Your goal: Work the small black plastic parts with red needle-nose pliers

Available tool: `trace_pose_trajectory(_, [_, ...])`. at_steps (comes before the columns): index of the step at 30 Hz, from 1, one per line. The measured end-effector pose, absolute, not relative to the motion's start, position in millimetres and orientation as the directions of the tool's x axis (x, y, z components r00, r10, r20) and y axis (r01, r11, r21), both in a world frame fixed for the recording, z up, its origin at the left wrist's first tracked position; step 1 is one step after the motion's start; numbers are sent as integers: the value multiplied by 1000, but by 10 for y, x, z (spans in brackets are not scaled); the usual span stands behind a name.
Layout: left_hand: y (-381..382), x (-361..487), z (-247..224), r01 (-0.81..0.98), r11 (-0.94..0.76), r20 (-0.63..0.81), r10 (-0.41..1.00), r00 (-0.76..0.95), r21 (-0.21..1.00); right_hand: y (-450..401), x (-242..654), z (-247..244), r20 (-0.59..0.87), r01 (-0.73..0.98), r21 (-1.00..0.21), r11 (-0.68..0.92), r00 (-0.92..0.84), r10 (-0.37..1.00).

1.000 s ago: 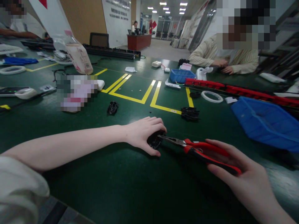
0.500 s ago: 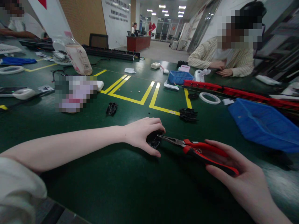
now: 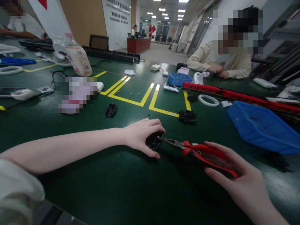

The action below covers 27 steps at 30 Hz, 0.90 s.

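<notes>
My left hand [image 3: 144, 136] grips a small black plastic part [image 3: 153, 142] against the green table, thumb on the near side and fingers on the far side. In my right hand [image 3: 241, 175] are red-handled needle-nose pliers [image 3: 197, 153], pointing left. Their tips meet the black part at its right side; whether the jaws clasp anything there is too small to tell. Beyond my left hand lies a similar black part [image 3: 111, 110]. More black pieces [image 3: 187, 116] sit at the corner of the yellow tape.
A large blue bin [image 3: 262, 128] stands at right, with a white tape ring [image 3: 208, 100] and long red strip [image 3: 234, 95] behind it. Farther back is a small blue basket [image 3: 180, 79]. A bottle [image 3: 78, 59] stands back left. Another person [image 3: 220, 59] sits across the table.
The view has shifted very slightly. Both hands, the black part and the pliers keep nearly the same position to each other.
</notes>
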<state>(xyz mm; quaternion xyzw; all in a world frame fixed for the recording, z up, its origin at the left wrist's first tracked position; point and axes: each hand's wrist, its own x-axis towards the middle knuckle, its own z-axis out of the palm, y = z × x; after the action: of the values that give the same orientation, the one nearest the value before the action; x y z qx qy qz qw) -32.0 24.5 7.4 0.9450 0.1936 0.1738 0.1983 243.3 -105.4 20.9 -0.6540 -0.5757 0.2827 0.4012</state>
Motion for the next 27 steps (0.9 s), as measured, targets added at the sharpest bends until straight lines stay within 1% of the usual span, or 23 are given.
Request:
trace_pose_trajectory(2, [244, -323, 80, 296, -843, 253, 438, 863, 449, -1056, 2435, 211, 95, 527, -850, -11, 175, 980])
trace_pose_trajectory(6, [250, -327, 85, 289, -817, 201, 434, 878, 499, -1060, 2429, 224, 102, 512, -859, 5, 161, 982])
trace_pose_trajectory(8, [246, -325, 77, 290, -825, 206, 430, 879, 485, -1060, 2422, 233, 91, 507, -862, -2, 159, 983])
trace_pose_trajectory(12, [232, -324, 62, 286, -861, 276, 422, 863, 421, -1064, 2414, 237, 84, 495, -869, -6, 158, 984])
trace_pose_trajectory(17, [244, -324, 71, 279, -843, 234, 418, 878, 459, -1070, 2434, 212, 98, 485, -874, 18, 141, 985])
trace_pose_trajectory(27, [224, -312, 76, 295, -864, 217, 406, 888, 408, -1031, 2498, 139, 113, 461, -887, 40, 131, 985])
